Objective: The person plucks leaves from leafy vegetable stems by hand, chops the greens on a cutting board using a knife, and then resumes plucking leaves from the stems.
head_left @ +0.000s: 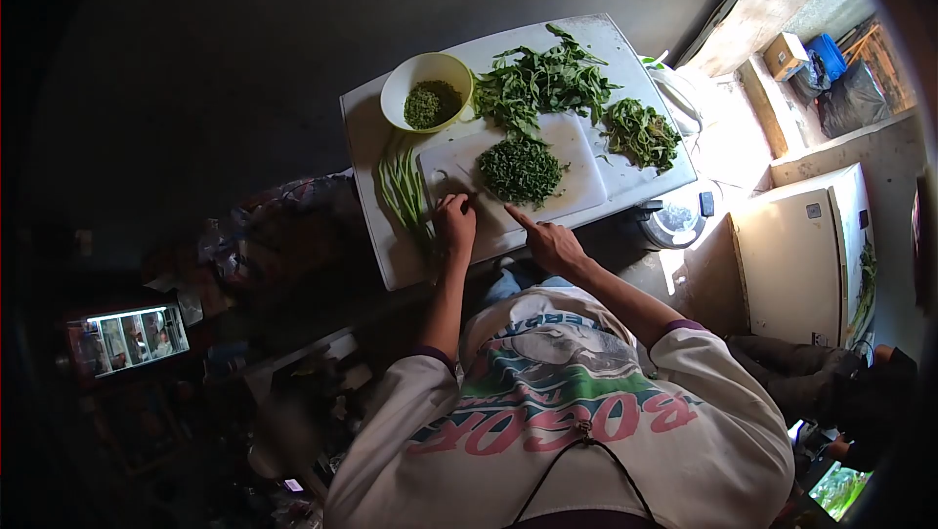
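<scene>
My right hand is closed over the board's near edge with its index finger stretched forward. It appears to grip a knife, whose thin grey blade shows faintly and points to the far left. Close to the blade, my left hand rests on the near left part of the white cutting board, its fingers curled; what they hold, if anything, is hidden. Just beyond both hands lies a pile of finely chopped green leaves. Long green stalks lie left of the board.
A pale yellow bowl with chopped greens stands at the table's far left. Whole leafy greens and another leaf heap lie behind and right. A lidded pot and white fridge are rightward; a person's arm shows lower right.
</scene>
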### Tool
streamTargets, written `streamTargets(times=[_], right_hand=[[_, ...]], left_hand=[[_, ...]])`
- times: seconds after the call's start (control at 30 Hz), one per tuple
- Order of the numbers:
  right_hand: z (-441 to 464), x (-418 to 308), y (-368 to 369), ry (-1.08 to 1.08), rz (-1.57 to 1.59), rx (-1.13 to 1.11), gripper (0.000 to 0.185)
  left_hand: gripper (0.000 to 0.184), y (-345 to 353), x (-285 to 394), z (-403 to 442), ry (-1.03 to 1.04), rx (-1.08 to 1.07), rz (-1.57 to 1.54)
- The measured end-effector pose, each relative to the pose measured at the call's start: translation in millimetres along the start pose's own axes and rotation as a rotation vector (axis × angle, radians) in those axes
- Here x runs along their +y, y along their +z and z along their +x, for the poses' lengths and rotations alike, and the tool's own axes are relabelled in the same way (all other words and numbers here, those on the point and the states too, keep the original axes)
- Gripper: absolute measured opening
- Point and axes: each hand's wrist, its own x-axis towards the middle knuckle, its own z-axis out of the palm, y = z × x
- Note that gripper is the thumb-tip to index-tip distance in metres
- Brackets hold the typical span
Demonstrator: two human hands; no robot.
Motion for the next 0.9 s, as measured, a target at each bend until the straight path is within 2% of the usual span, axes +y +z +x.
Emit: streamTargets(times=[0.17,0.33,0.47,0.67,0.77,0.83,0.9], right_hand=[[-11,-4,-1,-0.039,0.006,-0.010,0.084],[-16,-11,-15,0.006,-0.002,-0.073,0.083],[-1,1,10,-0.003,-0.019,-0.053,0.083],[25,-3,24,-0.054,0.062,0.016,0.081],[28,1,31,-0.161,0.076,0.146,0.078],[18,4,30,-0.128,0.027,0.088,0.078],[6,7,23,-0.106,0.021,0.060,0.081]], left_hand=[[0.028,-7,11,-1,0.025,-0.030,0.145],[0.026,-4,9,-2,0.024,-0.016,0.110],[0.024,-3,6,-3,0.026,-0.013,0.097],[0.023,-6,8,-6,0.036,-0.034,0.062],[0.016,-2,5,-4,0.018,-0.039,0.089],[0.017,-1,10,-5,-0.070,-0.035,0.026],[0.018,-1,9,-3,-0.056,-0.019,0.016]])
